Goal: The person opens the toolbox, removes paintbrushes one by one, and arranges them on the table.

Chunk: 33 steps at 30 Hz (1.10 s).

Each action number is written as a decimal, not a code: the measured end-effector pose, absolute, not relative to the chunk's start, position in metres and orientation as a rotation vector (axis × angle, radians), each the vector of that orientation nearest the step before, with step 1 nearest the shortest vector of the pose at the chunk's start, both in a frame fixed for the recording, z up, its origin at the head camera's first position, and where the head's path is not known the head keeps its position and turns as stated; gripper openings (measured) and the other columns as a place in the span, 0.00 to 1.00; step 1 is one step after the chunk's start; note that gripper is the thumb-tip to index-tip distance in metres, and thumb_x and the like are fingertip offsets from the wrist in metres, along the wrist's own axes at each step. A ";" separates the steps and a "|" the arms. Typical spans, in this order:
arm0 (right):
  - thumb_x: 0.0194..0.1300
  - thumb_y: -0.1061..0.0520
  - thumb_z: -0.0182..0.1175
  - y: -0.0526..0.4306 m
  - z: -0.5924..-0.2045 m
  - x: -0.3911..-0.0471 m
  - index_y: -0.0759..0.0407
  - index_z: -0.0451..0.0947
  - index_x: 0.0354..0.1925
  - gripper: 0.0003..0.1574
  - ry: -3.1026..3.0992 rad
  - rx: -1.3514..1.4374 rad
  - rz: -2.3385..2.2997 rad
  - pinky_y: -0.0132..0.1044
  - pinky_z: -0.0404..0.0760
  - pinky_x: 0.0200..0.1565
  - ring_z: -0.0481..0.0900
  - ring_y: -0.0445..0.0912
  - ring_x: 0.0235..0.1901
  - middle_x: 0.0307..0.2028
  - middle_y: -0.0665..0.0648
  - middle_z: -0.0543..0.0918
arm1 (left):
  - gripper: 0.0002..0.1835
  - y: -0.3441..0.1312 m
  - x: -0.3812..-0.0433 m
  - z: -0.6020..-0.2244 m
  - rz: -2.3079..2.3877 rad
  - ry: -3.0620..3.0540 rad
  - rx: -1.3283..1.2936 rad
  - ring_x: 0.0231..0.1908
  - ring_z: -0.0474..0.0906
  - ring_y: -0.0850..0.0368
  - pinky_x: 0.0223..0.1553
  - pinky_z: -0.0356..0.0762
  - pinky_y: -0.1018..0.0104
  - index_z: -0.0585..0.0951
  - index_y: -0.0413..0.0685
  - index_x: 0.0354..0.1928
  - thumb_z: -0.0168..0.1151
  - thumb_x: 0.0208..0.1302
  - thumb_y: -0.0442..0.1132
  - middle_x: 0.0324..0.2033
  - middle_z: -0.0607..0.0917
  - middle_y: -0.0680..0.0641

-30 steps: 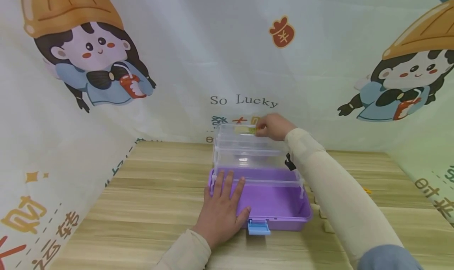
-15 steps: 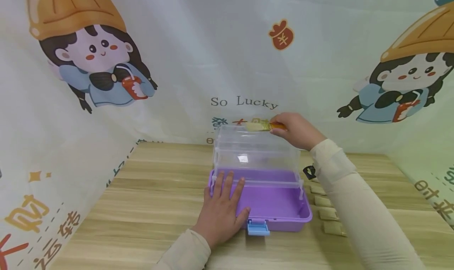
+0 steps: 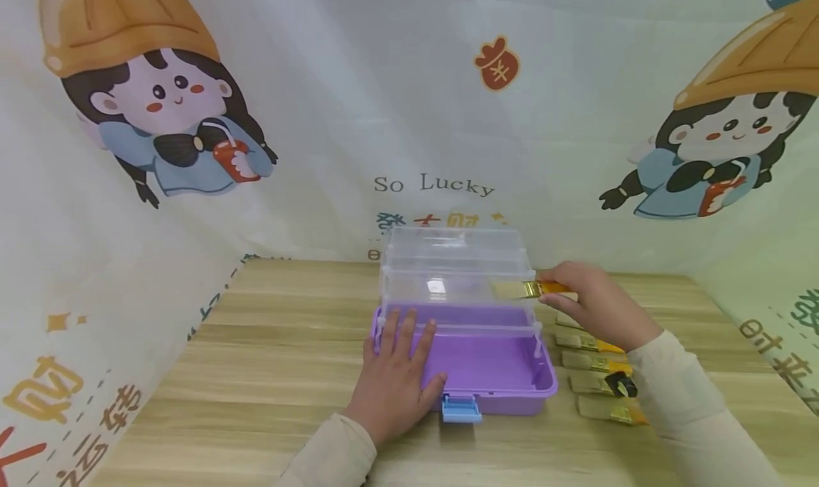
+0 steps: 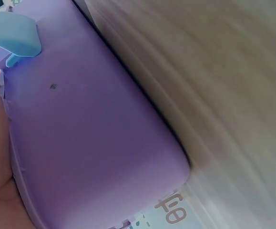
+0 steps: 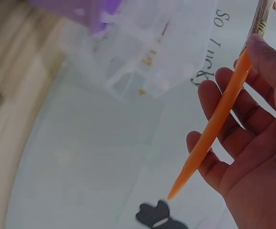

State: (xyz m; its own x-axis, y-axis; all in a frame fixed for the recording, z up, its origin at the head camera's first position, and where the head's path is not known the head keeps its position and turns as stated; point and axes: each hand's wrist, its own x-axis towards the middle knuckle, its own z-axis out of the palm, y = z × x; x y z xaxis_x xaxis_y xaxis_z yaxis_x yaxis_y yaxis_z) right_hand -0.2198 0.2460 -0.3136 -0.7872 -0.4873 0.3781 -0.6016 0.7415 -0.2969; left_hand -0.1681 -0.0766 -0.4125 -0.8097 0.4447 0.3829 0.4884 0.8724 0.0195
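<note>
A purple plastic box (image 3: pixel 512 404) sits on the table, its blue front latch (image 3: pixel 461 409) hanging out and its inside in view. Clear trays (image 3: pixel 409 288) stand raised in tiers at its back. My left hand (image 3: pixel 392 391) rests with spread fingers over the box's front left rim; the left wrist view has the palm against that rim. Between thumb and fingers my right hand (image 3: pixel 598 302) pinches a flat paintbrush (image 3: pixel 532 289) by the handle near its ferrule. Its bristles point left, overlapping the trays' right side. In the right wrist view the orange handle (image 5: pixel 219 119) crosses the fingers.
Several more flat paintbrushes (image 3: pixel 608 409) lie in a row on the wooden table (image 3: pixel 275 366) right of the box, bristles toward it. My right sleeve passes over some handles. A printed cloth (image 3: pixel 358 103) hangs behind and at the sides.
My right hand has come away from the top tray, carrying the paintbrush right and down toward the row of brushes. The left hand keeps its place on the box.
</note>
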 end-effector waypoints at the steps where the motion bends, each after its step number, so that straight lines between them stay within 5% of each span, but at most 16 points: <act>1: 0.65 0.59 0.66 0.251 -0.318 -0.214 0.60 0.82 0.51 0.16 -2.664 0.855 0.576 0.52 0.80 0.49 0.83 0.52 0.45 0.45 0.55 0.85 | 0.39 -0.078 -0.168 -0.412 -0.168 -2.676 -0.682 0.74 0.44 0.35 0.61 0.57 0.29 0.60 0.49 0.76 0.46 0.71 0.63 0.74 0.55 0.36; 14: 0.58 0.60 0.71 0.321 -0.367 -0.140 0.53 0.83 0.44 0.14 -2.808 0.901 0.414 0.34 0.80 0.32 0.76 0.33 0.33 0.38 0.42 0.78 | 0.39 -0.074 -0.169 -0.407 -0.208 -2.685 -0.678 0.74 0.41 0.34 0.63 0.53 0.28 0.59 0.48 0.76 0.45 0.72 0.62 0.74 0.54 0.35; 33: 0.54 0.58 0.73 0.345 -0.414 -0.108 0.49 0.79 0.31 0.10 -3.065 0.863 0.380 0.37 0.77 0.31 0.70 0.32 0.28 0.29 0.37 0.77 | 0.38 -0.072 -0.169 -0.414 -0.226 -2.660 -0.696 0.74 0.44 0.33 0.60 0.57 0.27 0.61 0.47 0.76 0.47 0.71 0.61 0.73 0.56 0.34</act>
